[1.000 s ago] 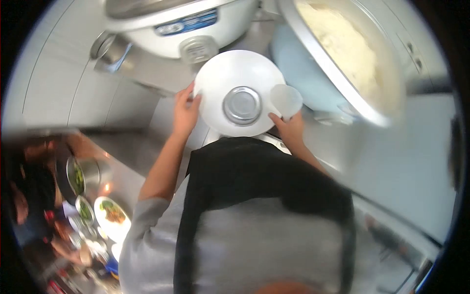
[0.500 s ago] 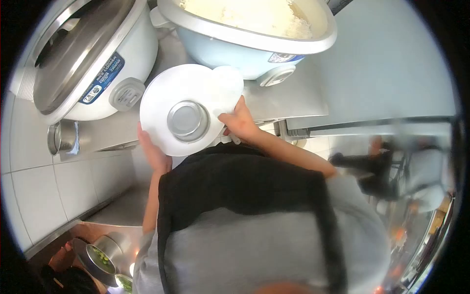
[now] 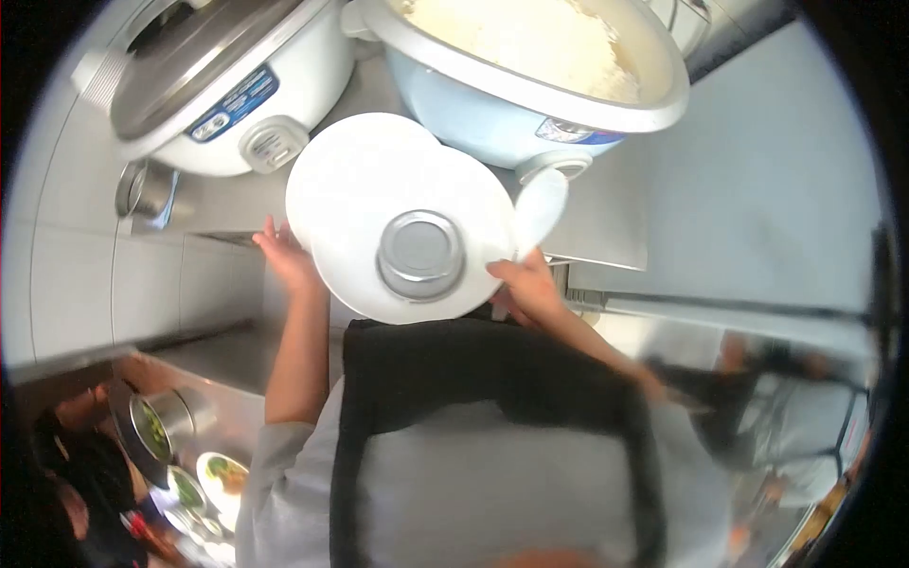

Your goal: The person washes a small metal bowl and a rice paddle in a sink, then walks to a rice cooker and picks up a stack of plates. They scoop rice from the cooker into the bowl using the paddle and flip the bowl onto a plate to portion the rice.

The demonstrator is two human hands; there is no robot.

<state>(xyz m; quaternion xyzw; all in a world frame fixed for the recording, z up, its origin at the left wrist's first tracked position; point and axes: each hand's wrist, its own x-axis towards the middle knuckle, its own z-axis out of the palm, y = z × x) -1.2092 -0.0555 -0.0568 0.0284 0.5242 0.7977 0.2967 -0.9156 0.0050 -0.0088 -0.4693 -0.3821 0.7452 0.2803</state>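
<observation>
The left hand (image 3: 284,260) grips the left edge of a stack of white plates (image 3: 398,208), fingers curled under the rim so that only the thumb side and knuckles show. The right hand (image 3: 525,289) is closed around the handle of a white rice paddle (image 3: 540,208) and also presses against the right rim of the plates; the handle itself is hidden inside the fist, so only the blade shows. A small steel bowl (image 3: 421,254) sits upside down on the top plate, near its middle.

The plates are held level in front of the person's chest, just below a light-blue rice cooker (image 3: 492,104) whose open pot is full of cooked rice (image 3: 530,38) (its far rim is cut off by the frame edge). To its left stands a white rice cooker (image 3: 237,85) with the lid down; the label is too blurred to read. Both stand on a steel counter (image 3: 606,208).

At lower left, dishes of green vegetables (image 3: 156,435) lie partly out of view, and another person (image 3: 66,464) is only a dark blur.
</observation>
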